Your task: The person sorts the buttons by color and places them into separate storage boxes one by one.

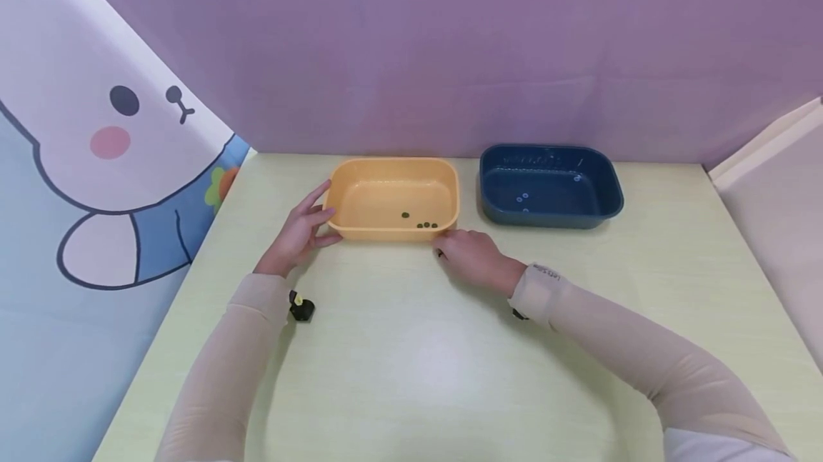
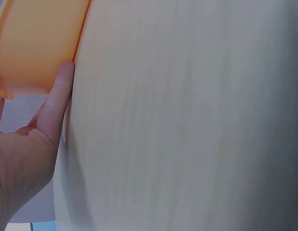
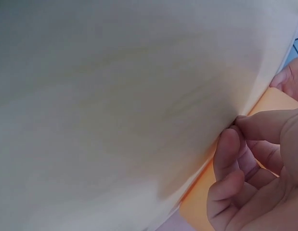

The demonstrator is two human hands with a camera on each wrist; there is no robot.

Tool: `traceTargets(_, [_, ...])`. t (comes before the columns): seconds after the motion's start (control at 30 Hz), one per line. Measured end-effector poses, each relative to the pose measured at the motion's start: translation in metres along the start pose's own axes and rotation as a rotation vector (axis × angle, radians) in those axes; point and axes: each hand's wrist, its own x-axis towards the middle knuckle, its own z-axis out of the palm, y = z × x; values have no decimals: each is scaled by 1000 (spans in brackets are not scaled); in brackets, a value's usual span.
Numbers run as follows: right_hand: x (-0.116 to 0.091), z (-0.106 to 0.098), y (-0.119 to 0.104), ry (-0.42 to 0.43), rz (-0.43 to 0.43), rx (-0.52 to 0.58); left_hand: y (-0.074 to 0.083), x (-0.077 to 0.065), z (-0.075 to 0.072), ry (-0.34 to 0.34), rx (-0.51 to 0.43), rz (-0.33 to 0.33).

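Observation:
Several small dark green round pieces (image 1: 427,225) lie in the front right of a yellow tub (image 1: 395,235) on the table. My left hand (image 1: 298,230) touches the tub's left end with fingers spread and fairly straight, the thumb at its lower front corner in the left wrist view. Close against the tub's front right corner, my right hand (image 1: 472,255) has its fingers curled. Thumb and forefinger pinch a small dark piece (image 1: 440,253), mostly hidden by the fingertips (image 3: 230,139).
A dark blue tub (image 1: 553,220) stands to the right of the yellow one, with several small light blue rings (image 1: 522,197) inside. A purple cloth (image 1: 418,55) hangs behind the table. On the left is a cloth with a cartoon animal (image 1: 116,183).

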Motion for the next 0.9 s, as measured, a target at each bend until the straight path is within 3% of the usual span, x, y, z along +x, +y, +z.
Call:
traceTargets(0.37, [4,4,3,-53,78,40,0,1,1,5,7,0])
traceTargets(0.9, [-1,6,3,-20,58,48,-1,0,1,10,15,2])
